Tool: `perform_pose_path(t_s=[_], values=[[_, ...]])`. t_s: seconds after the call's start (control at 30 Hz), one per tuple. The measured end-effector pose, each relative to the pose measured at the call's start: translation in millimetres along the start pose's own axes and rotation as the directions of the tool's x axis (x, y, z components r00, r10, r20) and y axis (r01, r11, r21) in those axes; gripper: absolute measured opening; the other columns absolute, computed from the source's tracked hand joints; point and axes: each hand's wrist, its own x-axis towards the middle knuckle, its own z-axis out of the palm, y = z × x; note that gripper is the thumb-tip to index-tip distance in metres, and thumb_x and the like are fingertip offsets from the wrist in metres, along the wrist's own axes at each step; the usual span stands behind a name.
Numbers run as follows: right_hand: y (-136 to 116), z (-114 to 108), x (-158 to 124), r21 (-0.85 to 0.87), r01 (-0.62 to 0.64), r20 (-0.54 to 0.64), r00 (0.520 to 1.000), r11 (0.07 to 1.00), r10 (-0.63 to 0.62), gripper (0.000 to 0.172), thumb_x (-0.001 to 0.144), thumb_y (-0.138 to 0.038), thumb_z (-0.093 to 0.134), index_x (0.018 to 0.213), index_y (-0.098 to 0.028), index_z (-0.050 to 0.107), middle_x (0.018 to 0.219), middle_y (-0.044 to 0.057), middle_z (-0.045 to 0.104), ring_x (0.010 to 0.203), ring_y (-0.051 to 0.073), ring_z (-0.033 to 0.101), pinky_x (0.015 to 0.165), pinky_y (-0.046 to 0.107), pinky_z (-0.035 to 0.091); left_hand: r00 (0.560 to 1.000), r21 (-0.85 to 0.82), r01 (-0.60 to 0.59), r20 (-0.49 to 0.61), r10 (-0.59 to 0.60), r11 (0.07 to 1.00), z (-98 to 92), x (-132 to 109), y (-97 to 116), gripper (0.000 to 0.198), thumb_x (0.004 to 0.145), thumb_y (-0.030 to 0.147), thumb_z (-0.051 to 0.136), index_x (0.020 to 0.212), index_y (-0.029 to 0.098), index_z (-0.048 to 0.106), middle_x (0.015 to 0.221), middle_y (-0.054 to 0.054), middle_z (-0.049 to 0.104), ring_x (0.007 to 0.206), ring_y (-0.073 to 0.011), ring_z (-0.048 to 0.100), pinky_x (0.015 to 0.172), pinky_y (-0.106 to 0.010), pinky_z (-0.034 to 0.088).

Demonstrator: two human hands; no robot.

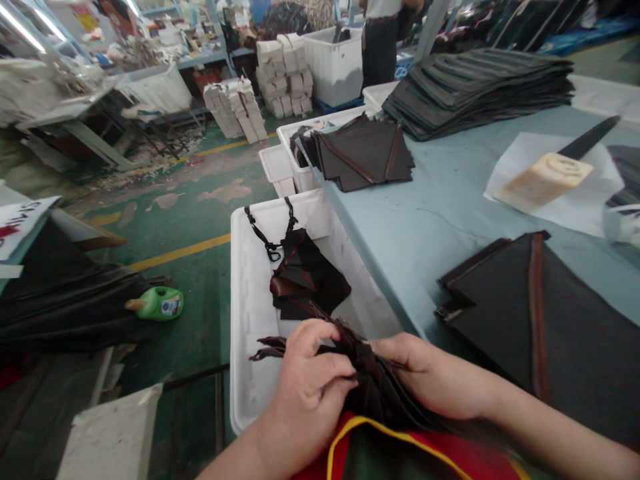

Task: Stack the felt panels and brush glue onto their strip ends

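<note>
A bunch of dark fabric panels [373, 383] with reddish trim is being pinched tight by both the left hand [307, 383] and right hand [430, 373], held just over the near end of a white plastic bin [240, 320], with a pale blue table [440, 227] off to the right.

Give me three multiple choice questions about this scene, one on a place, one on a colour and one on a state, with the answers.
1. Where does the wood-handled blade lie?
A) On the floor
B) On white paper on the table
C) Under the table

2. What colour is the plastic bottle left of the white bin?
A) Green
B) Blue
C) Red

3. What state is the dark fabric bundle in?
A) Lying flat on the table
B) Inside a carton
C) Held in the left hand and right hand

1 B: the blade rests on the paper.
2 A: its body shows green.
3 C: both hands grip it above the bin.
</note>
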Motion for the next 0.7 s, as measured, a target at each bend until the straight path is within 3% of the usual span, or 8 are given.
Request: perform_pose_path(t_s=[0.13,0.23,0.37,0.5,0.6,0.7], values=[[-4,10,-1,0.024,0.005,-0.188,0.982,1.000,-0.001,0.031,0.088,-0.019,0.042,0.115,-0.020,0.059,0.097,0.000,0.065,0.089,0.018,0.058,0.082,0.028,0.046,0.969,0.297,-0.228,-0.020,0.245,0.927,0.3,0,0,0.024,0.074,0.002,0.051,0.078,0.022,0.064,0.106,-0.005,0.051,0.100,-0.0199,0.044,0.087,-0.036,0.039],[3,18,-1,0.040,0.002,-0.286,0.958,0.999,0.009,0.032,0.086,-0.018,0.045,0.115,-0.020,0.057,0.097,0.000,0.065,0.087,0.018,0.058,0.080,0.027,0.047,0.953,0.312,-0.271,-0.043,0.299,0.911,3.0,3,-1,0.026,0.071,-0.001,0.051,0.076,0.021,0.063,0.107,-0.005,0.051,0.101,-0.0194,0.042,0.086,-0.034,0.041],[9,21,1,-0.039,-0.044,-0.299,0.954,0.998,0.030,0.031,0.083,-0.016,0.046,0.112,-0.015,0.059,0.092,0.003,0.065,0.082,0.018,0.058,0.074,0.027,0.047,0.977,-0.003,-0.151,0.153,0.149,0.989,2.8,18,1,0.022,0.070,-0.001,0.055,0.069,0.019,0.062,0.105,-0.004,0.058,0.099,-0.0182,0.047,0.087,-0.034,0.041],[6,18,3,-0.147,-0.139,-0.325,0.942,0.979,0.085,0.031,0.080,-0.015,0.049,0.109,-0.013,0.060,0.086,0.004,0.066,0.073,0.018,0.058,0.065,0.025,0.046,0.930,-0.206,0.053,0.366,0.027,0.977,-2.1,31,3,0.020,0.065,-0.001,0.062,0.060,0.017,0.058,0.105,-0.003,0.061,0.100,-0.0185,0.049,0.089,-0.034,0.040],[1,11,3,-0.175,-0.087,-0.298,0.954,0.981,0.032,0.034,0.080,-0.013,0.046,0.111,-0.016,0.059,0.089,0.002,0.066,0.076,0.017,0.058,0.068,0.024,0.046,0.946,-0.327,0.174,0.318,-0.065,0.929,-1.9,31,0,0.019,0.063,-0.001,0.063,0.058,0.017,0.058,0.087,-0.003,0.062,0.089,-0.0172,0.054,0.083,-0.031,0.042],[1,0,1,-0.203,-0.042,-0.236,0.972,0.978,-0.008,0.036,0.079,-0.010,0.041,0.108,-0.018,0.062,0.089,-0.001,0.065,0.083,0.017,0.057,0.075,0.025,0.044,0.965,-0.443,0.259,0.153,-0.212,0.858,1.9,27,-6,0.016,0.065,0.002,0.060,0.060,0.017,0.055,0.080,-0.002,0.061,0.081,-0.0156,0.056,0.077,-0.028,0.043]])
